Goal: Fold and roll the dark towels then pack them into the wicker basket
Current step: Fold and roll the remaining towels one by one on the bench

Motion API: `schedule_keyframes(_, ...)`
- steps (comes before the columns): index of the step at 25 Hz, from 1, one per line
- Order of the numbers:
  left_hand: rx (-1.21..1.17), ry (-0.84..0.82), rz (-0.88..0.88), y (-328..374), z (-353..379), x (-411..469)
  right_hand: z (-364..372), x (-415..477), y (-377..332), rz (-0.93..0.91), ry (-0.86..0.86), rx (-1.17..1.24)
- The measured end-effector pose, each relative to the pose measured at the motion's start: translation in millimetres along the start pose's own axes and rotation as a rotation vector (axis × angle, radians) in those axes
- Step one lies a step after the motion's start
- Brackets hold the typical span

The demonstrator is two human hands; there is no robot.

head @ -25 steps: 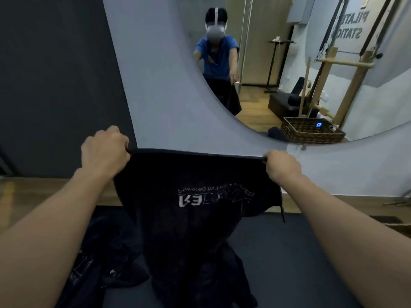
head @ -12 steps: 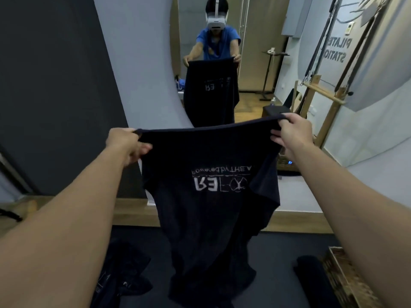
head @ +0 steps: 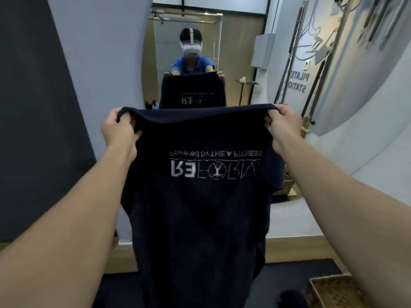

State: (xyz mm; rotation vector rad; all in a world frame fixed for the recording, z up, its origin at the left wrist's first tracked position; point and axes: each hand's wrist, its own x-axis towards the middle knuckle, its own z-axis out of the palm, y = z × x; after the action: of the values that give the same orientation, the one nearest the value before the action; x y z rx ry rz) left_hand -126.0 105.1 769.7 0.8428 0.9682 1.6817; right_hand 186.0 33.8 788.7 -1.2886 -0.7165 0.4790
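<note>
A dark navy towel [head: 200, 218] with white lettering hangs full length in front of me, stretched by its top edge. My left hand [head: 120, 130] pinches the top left corner. My right hand [head: 282, 125] pinches the top right corner. The towel's lower end drops out of view at the bottom. A corner of the wicker basket [head: 331, 290] shows on the floor at the lower right, with a dark rolled towel [head: 291, 298] lying just left of it.
A large mirror [head: 200, 52] on the wall ahead reflects a person holding up the same towel. Wooden skirting [head: 295, 247] runs along the wall's foot above a dark floor mat [head: 300, 270]. Pilates gear hangs on the right wall [head: 315, 52].
Both hands have lifted the towel higher and held it flatter, off the dark pile on the floor. My view has tilted up, and the wicker basket came into sight at lower right.
</note>
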Motion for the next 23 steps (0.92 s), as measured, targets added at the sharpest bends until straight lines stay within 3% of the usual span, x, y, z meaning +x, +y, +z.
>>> schedule_keyframes(5,-0.063,-0.054,0.144,55,51,59,35,56,-65,-0.159,-0.007,0.127)
schedule_keyframes(9,-0.129,-0.066,0.237,95,68,46,32,55,-109,-0.241,0.007,0.231)
schedule_keyframes(17,-0.121,-0.036,0.404,176,34,-100,-61,-45,-186,-0.392,-0.035,0.288)
schedule_keyframes(23,-0.129,0.017,0.504,202,-15,-214,-146,-140,-207,-0.522,0.055,-0.025)
